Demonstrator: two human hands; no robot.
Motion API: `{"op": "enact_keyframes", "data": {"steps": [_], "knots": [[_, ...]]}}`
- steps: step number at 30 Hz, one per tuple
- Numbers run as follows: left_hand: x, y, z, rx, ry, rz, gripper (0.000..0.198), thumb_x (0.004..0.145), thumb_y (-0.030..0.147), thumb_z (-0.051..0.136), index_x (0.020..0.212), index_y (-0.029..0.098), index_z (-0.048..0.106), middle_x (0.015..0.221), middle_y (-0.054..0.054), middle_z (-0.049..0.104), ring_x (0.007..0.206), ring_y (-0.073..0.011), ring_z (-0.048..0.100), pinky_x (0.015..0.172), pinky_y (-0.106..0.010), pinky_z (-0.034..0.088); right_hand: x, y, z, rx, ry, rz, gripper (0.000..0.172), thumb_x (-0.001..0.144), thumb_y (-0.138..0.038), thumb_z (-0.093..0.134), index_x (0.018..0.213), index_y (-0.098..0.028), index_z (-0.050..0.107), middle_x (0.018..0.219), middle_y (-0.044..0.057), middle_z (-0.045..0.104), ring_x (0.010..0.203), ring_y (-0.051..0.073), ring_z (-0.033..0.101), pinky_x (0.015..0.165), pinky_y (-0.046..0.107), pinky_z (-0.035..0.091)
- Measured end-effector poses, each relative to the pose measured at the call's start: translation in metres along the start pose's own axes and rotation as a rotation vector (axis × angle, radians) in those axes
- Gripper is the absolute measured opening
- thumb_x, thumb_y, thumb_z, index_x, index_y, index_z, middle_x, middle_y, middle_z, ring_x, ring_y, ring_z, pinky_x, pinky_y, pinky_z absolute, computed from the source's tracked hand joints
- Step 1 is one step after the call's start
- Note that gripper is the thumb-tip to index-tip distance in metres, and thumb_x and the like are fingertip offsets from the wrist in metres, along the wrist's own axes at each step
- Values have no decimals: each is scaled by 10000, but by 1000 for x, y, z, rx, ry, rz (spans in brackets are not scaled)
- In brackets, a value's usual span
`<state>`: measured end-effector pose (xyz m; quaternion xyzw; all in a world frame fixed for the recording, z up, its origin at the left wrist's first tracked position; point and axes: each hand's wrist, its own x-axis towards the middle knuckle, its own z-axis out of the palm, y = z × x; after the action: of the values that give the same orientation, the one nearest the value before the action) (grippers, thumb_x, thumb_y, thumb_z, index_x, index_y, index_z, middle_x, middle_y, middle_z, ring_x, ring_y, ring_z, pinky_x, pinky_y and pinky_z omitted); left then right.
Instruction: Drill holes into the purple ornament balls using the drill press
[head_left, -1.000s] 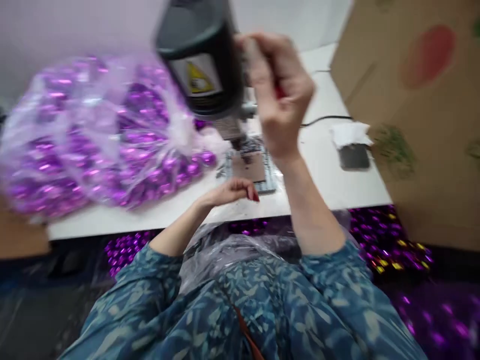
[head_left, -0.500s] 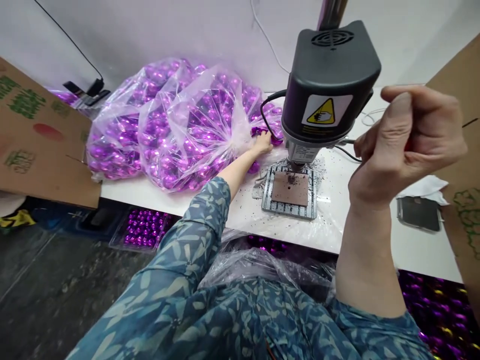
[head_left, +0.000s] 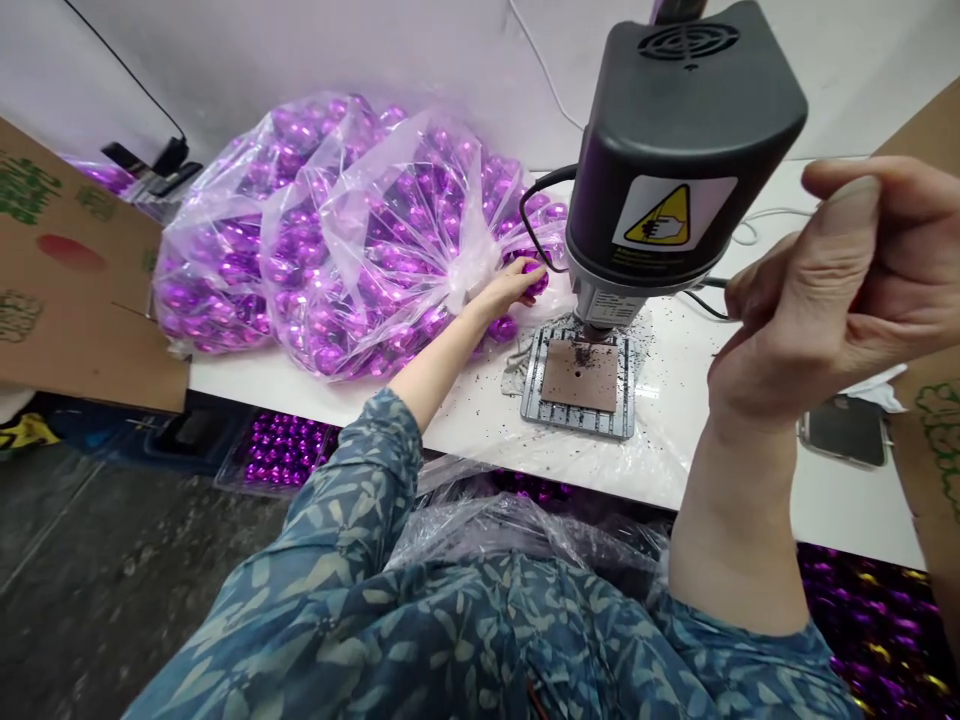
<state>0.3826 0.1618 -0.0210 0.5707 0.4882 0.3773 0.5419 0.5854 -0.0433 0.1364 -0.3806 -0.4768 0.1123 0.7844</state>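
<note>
Purple shiny ball (head_left: 535, 280) in left hand (head_left: 513, 284), just right of the bag's gathered neck (head_left: 471, 272), left of and behind the board. Fingers curled partway, closed around the ball from above; underside hidden, so cannot tell lifted or resting. Loose second ball (head_left: 503, 328) on the surface (head_left: 840, 510), just below left wrist. Clear bag (head_left: 360, 240) full of same purple balls along the wall, left forearm crossing in front.

Drill (head_left: 682, 150) right of that: dark housing, vent on top, yellow warning sticker (head_left: 666, 214) in front, black cable (head_left: 529, 210) looping off left side. Upright over slotted base (head_left: 531, 408), brown board (head_left: 574, 392) on top, small dark hole near middle. Dark shavings (head_left: 641, 345) on board and around base. Too small to tell, chuck end touching board or apart.

Right hand (head_left: 832, 280) beside drill, fingers curled in, wrapped on end of lever (head_left: 716, 284); grip itself hidden.

Farther right: dark phone (head_left: 846, 432) lying flat, white cloth (head_left: 886, 388) at its far edge. Cardboard at both ends: left box (head_left: 82, 290), right box (head_left: 939, 430). Below surface edge: tray (head_left: 279, 450) of purple pieces at left, purple and gold pieces (head_left: 877, 620) at right, clear plastic (head_left: 510, 530) in front of patterned shirt (head_left: 480, 630).
</note>
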Motion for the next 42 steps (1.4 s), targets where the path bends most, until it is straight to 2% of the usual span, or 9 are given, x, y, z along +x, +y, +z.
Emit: {"op": "enact_keyframes", "data": {"steps": [3,7,16,20,24,27,31,36,42], "knots": [[-37,6,-16,-249,-9,-143,176,1124,368,651,1224,236,711,986,-53,746,759,-138,703,747,-288,617,0,0,2,19,-5,5,579,912,-623,665,1108,-80,706,858,-5,588,568,-55,487,551,147,266],[-76,13,-27,-478,-16,-159,297,1168,409,554,1343,239,723,1166,-101,791,958,-186,799,838,-320,666,1,-1,2,14,-18,32,687,865,-694,674,1116,-55,676,864,-19,593,576,-63,493,562,135,258],[-126,21,-17,-463,-137,-59,421,1132,416,583,1515,267,674,1325,-125,787,1221,-273,805,1006,-434,694,2,-4,2,-45,-33,59,742,851,-700,633,1157,-25,662,947,-39,628,600,-91,510,623,93,268],[-137,24,-12,-478,-188,-45,453,1090,375,632,1527,261,656,1331,-106,794,1295,-280,789,1058,-446,683,3,-7,1,-93,-41,66,741,853,-708,595,1157,-36,668,930,-71,604,615,-124,503,658,74,257],[-146,14,-2,-432,-218,-46,481,1014,355,772,1474,249,679,1295,-93,815,1160,-246,819,1032,-418,692,3,-7,0,-96,-70,45,754,848,-732,591,1162,-52,676,945,-65,612,603,-149,468,657,41,254],[-148,-2,13,-335,-193,-38,523,941,391,896,1394,213,705,1306,-114,825,1053,-223,817,951,-371,691,4,-5,2,-65,-59,26,785,794,-750,634,1134,-47,708,1078,-9,654,738,-131,578,729,2,428],[-144,-25,36,-224,-130,21,552,902,424,948,1345,181,725,1332,-132,831,1188,-259,795,999,-369,655,7,-1,5,-63,-40,-16,804,816,-755,566,1107,-19,708,1123,62,653,1066,-96,686,1025,-2,599],[-135,-39,52,-197,-140,60,609,868,437,978,1370,183,744,1394,-144,823,1309,-294,769,1178,-430,586,7,6,5,-103,-47,-48,830,874,-766,497,1147,-1,667,1121,75,649,1072,-87,679,1028,9,599],[-131,-43,57,-170,-175,116,657,874,437,966,1423,172,720,1470,-168,793,1377,-328,752,1257,-501,554,4,6,4,-35,-68,-58,799,873,-740,545,1143,0,684,1115,63,645,1047,-92,674,999,-2,586]]}}
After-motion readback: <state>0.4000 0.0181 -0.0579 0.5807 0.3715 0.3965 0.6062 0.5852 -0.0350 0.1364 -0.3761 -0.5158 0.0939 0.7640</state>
